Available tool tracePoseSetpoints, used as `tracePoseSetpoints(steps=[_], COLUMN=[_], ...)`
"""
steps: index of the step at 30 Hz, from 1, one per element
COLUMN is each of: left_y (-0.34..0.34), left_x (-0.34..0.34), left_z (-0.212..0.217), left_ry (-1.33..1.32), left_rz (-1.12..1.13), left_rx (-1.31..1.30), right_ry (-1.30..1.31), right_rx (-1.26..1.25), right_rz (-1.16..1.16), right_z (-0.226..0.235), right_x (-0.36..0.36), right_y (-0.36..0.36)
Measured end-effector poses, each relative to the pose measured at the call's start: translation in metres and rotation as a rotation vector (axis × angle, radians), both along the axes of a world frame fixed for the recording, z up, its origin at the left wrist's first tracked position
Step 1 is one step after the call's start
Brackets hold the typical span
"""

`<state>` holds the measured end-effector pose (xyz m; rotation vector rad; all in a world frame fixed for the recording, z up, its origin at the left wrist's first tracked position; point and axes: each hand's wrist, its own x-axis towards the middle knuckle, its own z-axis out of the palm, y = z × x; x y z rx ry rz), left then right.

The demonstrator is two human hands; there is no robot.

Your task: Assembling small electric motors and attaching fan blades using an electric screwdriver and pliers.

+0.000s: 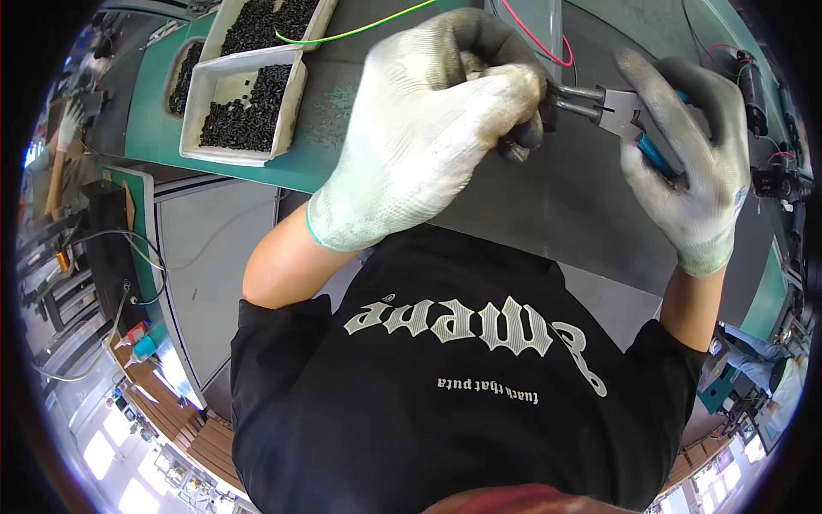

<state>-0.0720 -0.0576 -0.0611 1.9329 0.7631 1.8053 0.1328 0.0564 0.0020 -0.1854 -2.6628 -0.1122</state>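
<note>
Blue-handled metal pliers [621,118] between two gloved hands.
The left hand [428,128], in a white knit glove with dark grey fingers, curls at the pliers' tips; whether its grip holds anything I cannot tell. The right hand [698,163], gloved alike, has its grip wrapped round the handles. Below lies a green and dark-grey worktop [154,111], carrying a white rectangular tray [231,158] of small black pieces [235,127].

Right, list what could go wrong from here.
The tips of the pliers in the right hand sit right beside the left hand; a slip might pinch it. The nearer white tray of loose black pieces stands by the table's edge, so the left forearm could knock it.
</note>
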Motion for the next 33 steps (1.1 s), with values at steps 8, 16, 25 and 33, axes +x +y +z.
tracePoseSetpoints(steps=[8, 16, 25, 33], left_y=[0.094, 0.091, 0.012, 0.025], left_x=[-0.064, -0.039, 0.006, 0.033], left_z=[-0.009, 0.012, 0.055, 0.032], left_ry=[0.386, 0.06, 0.092, -0.241], left_rz=[0.778, 0.548, 0.122, -0.043], left_rx=[-0.588, -1.014, -0.201, -0.024], right_ry=[0.322, 0.738, 0.299, -0.164], right_rx=[-1.434, -2.162, -1.182, -0.442], right_rz=[-0.321, -0.021, -0.052, -0.201], right_z=[-0.067, -0.11, 0.02, 0.092], right_x=[-0.04, -0.044, 0.034, 0.025], right_y=[0.094, 0.084, 0.006, -0.006])
